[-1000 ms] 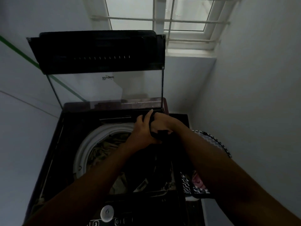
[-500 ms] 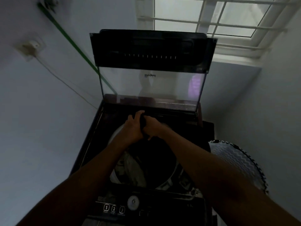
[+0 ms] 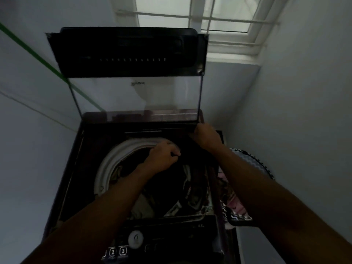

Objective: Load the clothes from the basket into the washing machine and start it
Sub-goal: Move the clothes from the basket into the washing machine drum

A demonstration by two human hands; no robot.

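Now the hands have parted: left hand (image 3: 164, 156) and right hand (image 3: 206, 137) stretch a black garment (image 3: 192, 149) (both gripping).

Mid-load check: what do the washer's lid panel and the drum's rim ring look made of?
Lid panel: probably clear glass or hard plastic, glossy; the wall and green stripe show through it. Rim ring: likely smooth moulded plastic, pale grey-white, matte. Dim light leaves both uncertain.

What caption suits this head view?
Both hands spread a dark garment over the open washer.
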